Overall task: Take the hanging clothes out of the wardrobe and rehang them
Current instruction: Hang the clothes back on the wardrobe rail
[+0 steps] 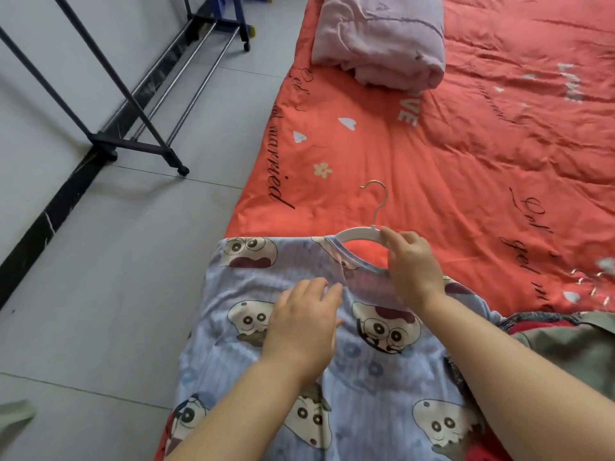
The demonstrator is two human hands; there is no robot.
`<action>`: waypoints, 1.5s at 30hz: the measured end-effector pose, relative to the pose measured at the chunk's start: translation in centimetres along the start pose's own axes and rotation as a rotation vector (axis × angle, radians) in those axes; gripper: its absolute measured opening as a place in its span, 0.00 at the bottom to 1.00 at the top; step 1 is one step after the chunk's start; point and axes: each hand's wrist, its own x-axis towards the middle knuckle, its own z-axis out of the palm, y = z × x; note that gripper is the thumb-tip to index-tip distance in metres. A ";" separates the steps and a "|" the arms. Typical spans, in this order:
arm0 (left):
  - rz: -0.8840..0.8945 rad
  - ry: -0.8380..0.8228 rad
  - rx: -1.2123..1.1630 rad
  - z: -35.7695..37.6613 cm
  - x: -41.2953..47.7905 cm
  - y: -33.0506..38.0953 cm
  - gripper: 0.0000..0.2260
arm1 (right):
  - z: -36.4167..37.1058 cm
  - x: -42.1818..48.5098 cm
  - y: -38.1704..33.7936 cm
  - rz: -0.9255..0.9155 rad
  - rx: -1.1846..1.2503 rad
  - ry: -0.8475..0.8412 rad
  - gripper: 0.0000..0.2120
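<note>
A light blue shirt [233,327] printed with cartoon faces lies flat on the near edge of the red bed. A white hanger [357,232] with a gold hook sticks out of its neckline, one arm inside the fabric. My right hand [411,264] grips the hanger's right shoulder at the collar. My left hand [304,322] rests on the shirt just below the neckline, fingers bent onto the cloth beside the collar; whether it pinches the fabric is unclear.
The red quilt [482,154] covers the bed, with a folded lilac blanket [382,38] at its far end. A dark metal clothes rack [133,141] on wheels stands on the grey tiles to the left. More clothes [572,344] lie at my right.
</note>
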 end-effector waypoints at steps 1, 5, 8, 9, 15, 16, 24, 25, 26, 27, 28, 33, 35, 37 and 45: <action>0.010 0.029 0.001 -0.7 -0.1 0.1 0.20 | -0.9 -0.3 -0.6 -0.025 0.033 0.063 0.19; 0.008 0.119 -0.019 -5.6 -0.2 1.0 0.17 | -6.2 -3.1 -4.4 -0.155 0.098 0.210 0.16; -0.015 0.170 -0.019 -9.7 -0.4 1.8 0.19 | -10.1 -6.4 -7.3 -0.243 0.104 0.208 0.24; -0.018 0.169 -0.015 -11.2 -0.6 2.2 0.20 | -11.4 -7.5 -8.1 -0.287 0.097 0.223 0.26; -0.072 0.152 -0.088 -19.8 -3.8 4.6 0.21 | -20.0 -12.9 -14.8 -0.333 0.327 0.233 0.12; -0.062 0.213 -0.118 -21.2 -4.6 4.8 0.19 | -21.3 -13.7 -15.9 -0.350 0.330 0.262 0.17; -0.130 0.624 -0.207 -35.1 -12.8 6.1 0.11 | -30.1 -17.7 -25.4 -0.669 0.377 0.375 0.26; -0.152 0.664 -0.185 -36.7 -14.3 6.3 0.11 | -30.8 -18.2 -26.7 -0.721 0.389 0.357 0.28; -0.180 0.699 -0.158 -38.2 -15.8 6.4 0.11 | -31.4 -18.8 -27.9 -0.773 0.396 0.342 0.29; -0.207 0.732 -0.125 -39.6 -17.5 6.5 0.11 | -31.9 -19.6 -29.3 -0.827 0.398 0.321 0.30; -0.236 0.769 -0.095 -41.1 -19.3 6.7 0.11 | -32.4 -20.4 -30.7 -0.880 0.396 0.301 0.31; -0.400 0.938 0.031 -47.3 -30.3 7.8 0.10 | -34.4 -26.2 -39.3 -1.109 0.424 0.241 0.30; -0.475 0.997 0.091 -49.5 -35.3 8.3 0.11 | -35.4 -29.3 -43.3 -1.223 0.453 0.231 0.29; -0.561 1.051 0.157 -51.7 -40.7 9.2 0.13 | -36.5 -32.8 -47.3 -1.372 0.485 0.254 0.27; -0.932 1.214 0.642 -59.1 -63.8 15.5 0.15 | -39.6 -51.4 -62.2 -1.787 0.773 0.263 0.21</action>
